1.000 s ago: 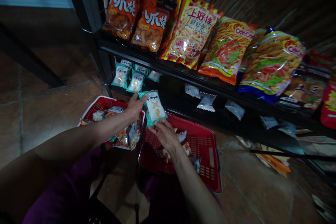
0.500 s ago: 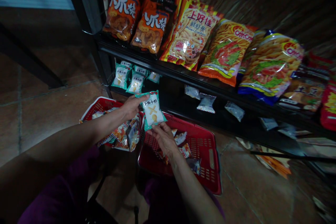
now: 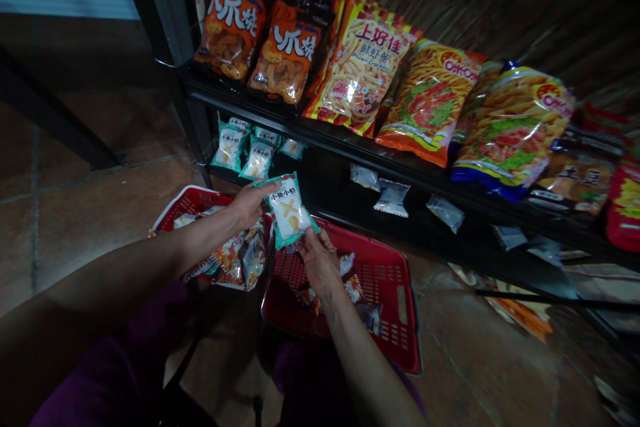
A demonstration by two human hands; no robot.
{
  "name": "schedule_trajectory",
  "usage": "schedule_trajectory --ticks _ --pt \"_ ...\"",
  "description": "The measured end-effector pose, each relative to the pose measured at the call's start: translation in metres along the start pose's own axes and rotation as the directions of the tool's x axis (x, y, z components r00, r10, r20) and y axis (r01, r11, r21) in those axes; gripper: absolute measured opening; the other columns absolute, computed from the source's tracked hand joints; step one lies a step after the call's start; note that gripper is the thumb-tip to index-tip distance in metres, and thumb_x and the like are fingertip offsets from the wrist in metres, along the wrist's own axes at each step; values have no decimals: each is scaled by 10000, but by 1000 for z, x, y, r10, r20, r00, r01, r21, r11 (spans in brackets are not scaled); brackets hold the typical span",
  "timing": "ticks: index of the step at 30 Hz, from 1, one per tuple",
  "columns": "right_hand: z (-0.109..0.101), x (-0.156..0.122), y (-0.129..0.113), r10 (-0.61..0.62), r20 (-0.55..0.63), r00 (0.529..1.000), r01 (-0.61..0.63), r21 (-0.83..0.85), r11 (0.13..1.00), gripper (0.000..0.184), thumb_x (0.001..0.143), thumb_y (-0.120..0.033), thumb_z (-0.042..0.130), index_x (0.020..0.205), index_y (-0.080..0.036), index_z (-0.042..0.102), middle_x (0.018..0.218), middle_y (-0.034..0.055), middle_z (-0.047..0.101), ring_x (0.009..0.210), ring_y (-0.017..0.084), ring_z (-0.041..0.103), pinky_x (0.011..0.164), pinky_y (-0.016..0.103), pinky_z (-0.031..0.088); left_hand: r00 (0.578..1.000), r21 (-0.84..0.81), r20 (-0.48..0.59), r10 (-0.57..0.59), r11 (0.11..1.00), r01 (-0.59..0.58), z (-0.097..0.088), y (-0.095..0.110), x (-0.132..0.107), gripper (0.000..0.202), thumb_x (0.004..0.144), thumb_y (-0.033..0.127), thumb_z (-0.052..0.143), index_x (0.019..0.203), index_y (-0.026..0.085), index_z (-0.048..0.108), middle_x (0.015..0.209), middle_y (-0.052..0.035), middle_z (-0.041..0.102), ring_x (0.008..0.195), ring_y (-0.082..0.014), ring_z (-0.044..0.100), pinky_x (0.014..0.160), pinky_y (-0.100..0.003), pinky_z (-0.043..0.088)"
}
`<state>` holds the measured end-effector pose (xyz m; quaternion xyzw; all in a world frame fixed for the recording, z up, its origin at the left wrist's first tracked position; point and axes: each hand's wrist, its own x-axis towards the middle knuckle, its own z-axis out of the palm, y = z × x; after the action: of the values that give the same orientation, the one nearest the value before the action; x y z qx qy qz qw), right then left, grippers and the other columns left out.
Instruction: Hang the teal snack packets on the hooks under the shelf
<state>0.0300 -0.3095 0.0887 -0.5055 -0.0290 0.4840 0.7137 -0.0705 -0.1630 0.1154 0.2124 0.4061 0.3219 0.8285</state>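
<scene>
Between my hands is a small white and green snack bag with Chinese lettering, held above the baskets. My left hand grips its upper left corner, and my right hand pinches its lower right corner. Below my left forearm stands a red basket with a white rim, filled with small snack packets. Under my right hand is a second red basket holding several packets. Matching green and white snack bags stand at the left end of the lower shelf.
Large snack bags line the upper shelf, among them orange bags, a prawn cracker bag and a blue-edged bag. Small clear packets lie along the lower black shelf. Flattened packaging is on the tiled floor at right.
The bag has tilted a little in my hands. My right hand has shifted slightly right and up along its lower edge, while my left hand keeps its hold.
</scene>
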Motion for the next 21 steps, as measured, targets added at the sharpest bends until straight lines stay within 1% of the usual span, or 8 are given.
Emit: schedule_trajectory --ticks 3,5,8,11,14,17,19,21 --pt "1 -2 -2 -32 0 999 32 -64 997 274 550 -293 823 686 -199 605 711 -60 662 615 70 591 586 192 510 1000 -4 -22 3 1000 -3 2 2 -2 241 594 139 766 805 115 653 744 -53 704 676 -173 643 705 -319 512" --pt "3 -3 -3 -57 9 998 58 -112 992 286 551 -314 821 674 -192 594 681 -61 651 573 61 573 554 180 501 1000 -10 -18 2 1000 -2 2 3 -2 233 592 139 766 791 114 649 735 -53 700 667 -171 640 709 -324 510" --pt "4 -4 -3 -66 10 998 67 -135 989 313 532 -330 827 678 -192 587 695 -56 660 586 71 586 567 196 524 1000 -12 13 17 1000 -17 1 3 -1 217 598 149 767 775 109 647 743 -55 698 672 -165 637 729 -318 499" --pt "4 -5 -3 -41 22 999 44 -149 988 308 542 -332 821 688 -195 587 706 -48 669 619 86 607 601 222 549 999 -8 44 14 1000 -14 0 2 -1 237 619 183 768 809 110 647 772 -69 700 694 -170 635 749 -322 486" --pt "3 -5 -1 -35 35 999 40 -160 986 298 558 -330 815 675 -193 578 713 -49 671 633 87 612 628 230 559 996 3 85 -36 999 36 0 2 -4 267 663 265 752 858 117 646 792 -86 701 725 -191 636 765 -338 476" --pt "2 -4 0 -33 45 998 40 -149 988 299 567 -330 811 665 -193 564 731 -48 675 659 90 621 673 248 566 987 31 108 -119 993 116 3 3 -10 289 723 362 690 887 129 643 814 -89 701 749 -211 632 759 -353 472" --pt "2 -3 1 -33 50 998 40 -150 988 298 574 -330 806 670 -194 559 754 -43 680 690 101 633 705 270 569 978 53 99 -185 982 181 5 4 -13 261 754 366 638 881 138 639 792 -74 697 724 -208 625 727 -348 474" --pt "1 -3 2 -38 52 998 46 -151 988 298 579 -328 803 683 -196 557 780 -40 685 718 113 643 734 294 571 974 78 70 -217 974 212 6 5 -15 208 757 320 607 856 139 632 744 -58 684 678 -191 612 682 -321 471"
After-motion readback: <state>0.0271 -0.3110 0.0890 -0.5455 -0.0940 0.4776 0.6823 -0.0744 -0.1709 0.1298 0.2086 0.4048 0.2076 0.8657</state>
